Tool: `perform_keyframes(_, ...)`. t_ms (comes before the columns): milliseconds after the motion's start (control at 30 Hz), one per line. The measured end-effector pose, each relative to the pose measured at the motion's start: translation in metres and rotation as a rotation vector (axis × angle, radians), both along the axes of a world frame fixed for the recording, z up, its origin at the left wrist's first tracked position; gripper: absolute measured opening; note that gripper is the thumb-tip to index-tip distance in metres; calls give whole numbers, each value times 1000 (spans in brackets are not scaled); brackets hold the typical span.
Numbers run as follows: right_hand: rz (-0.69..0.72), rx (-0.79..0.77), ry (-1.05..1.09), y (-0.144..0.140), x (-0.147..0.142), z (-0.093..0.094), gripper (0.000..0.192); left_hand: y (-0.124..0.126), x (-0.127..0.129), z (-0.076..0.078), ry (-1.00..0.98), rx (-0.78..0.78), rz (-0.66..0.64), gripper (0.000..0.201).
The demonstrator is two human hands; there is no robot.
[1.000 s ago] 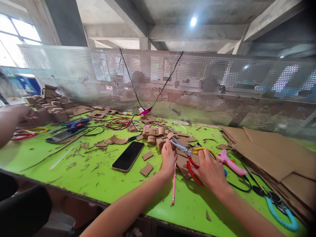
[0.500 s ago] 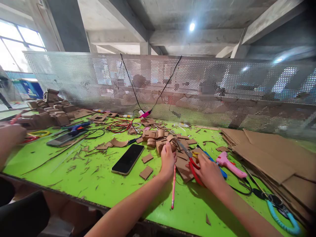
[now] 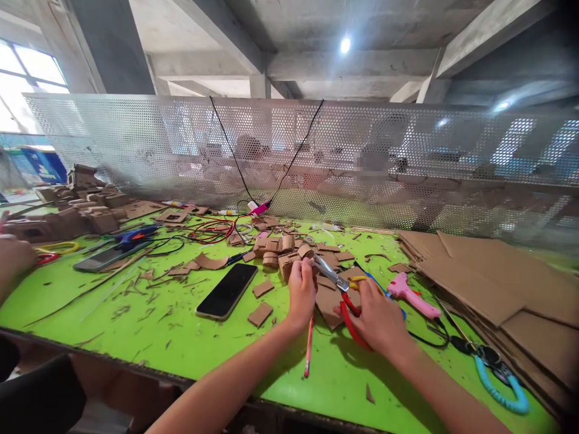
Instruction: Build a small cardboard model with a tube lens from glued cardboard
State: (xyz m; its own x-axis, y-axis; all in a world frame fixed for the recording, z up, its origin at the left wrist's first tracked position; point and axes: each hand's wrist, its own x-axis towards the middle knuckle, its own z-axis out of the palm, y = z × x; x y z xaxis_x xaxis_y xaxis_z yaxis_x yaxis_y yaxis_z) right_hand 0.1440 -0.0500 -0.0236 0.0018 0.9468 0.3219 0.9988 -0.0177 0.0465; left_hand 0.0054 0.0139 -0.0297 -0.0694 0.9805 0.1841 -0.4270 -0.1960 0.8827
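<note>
My right hand [image 3: 377, 313] grips scissors [image 3: 332, 277] with red and yellow handles, fingers through the loops. Their metal blades point left and away, with the tips close beside the fingertips of my left hand [image 3: 302, 292]. Those left fingers are pinched together; whatever is between them is too small and too hidden to make out. Just beyond stands a cluster of small rounded and boxy cardboard pieces [image 3: 274, 247]. A pink pencil [image 3: 309, 349] lies on the green table below my left wrist. Flat cardboard [image 3: 328, 301] rests under the scissors.
A black phone [image 3: 227, 292] lies to the left among cardboard scraps. On the right are a pink glue gun [image 3: 414, 295], stacked cardboard sheets [image 3: 470, 274] and a turquoise coiled ring [image 3: 502, 386]. Another person's hand [image 3: 15, 262] is at the far left. A perforated metal screen [image 3: 190, 157] backs the table.
The whole view has shifted slightly. The scissor blades have come a little nearer my left fingertips and show more broadly. Both hands keep their grips.
</note>
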Motion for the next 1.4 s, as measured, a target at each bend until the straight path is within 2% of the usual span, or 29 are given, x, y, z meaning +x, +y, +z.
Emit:
perform_keyframes(233,-34,30,-11,-5,-13,-1,54,2,-1,-7,46,45,111,35)
perform_keyframes(400,-19,53,-35,-4,-14,-5,47,5,-2,-9,-25,-26,86,27)
perform_keyframes(600,-21,99,-79,-4,-15,-9,49,6,-4,-9,-25,-41,107,26)
perform_keyframes(700,8,78,-33,-4,-12,-7,45,7,-5,-7,-23,-20,109,29)
perform_keyframes(767,62,43,78,-2,-7,-5,40,9,-4,-3,-70,-6,73,34)
perform_keyframes(833,144,10,260,1,0,-4,32,12,-5,4,-155,-32,-27,40)
perform_keyframes(867,185,5,357,3,3,-4,29,14,-6,7,-194,-75,-126,44)
perform_keyframes(1000,245,35,587,5,14,-5,20,20,-16,12,-221,-313,-698,53)
perform_keyframes(1067,239,33,611,4,16,-5,21,22,-21,8,-193,-353,-881,54)
perform_keyframes(1133,229,25,614,3,17,-3,23,24,-24,2,-169,-346,-962,52)
perform_keyframes(1200,224,13,612,1,16,-1,24,25,-25,-2,-152,-318,-990,48)
perform_keyframes(1400,217,-37,590,1,15,0,22,25,-25,-2,-82,-247,-973,46)
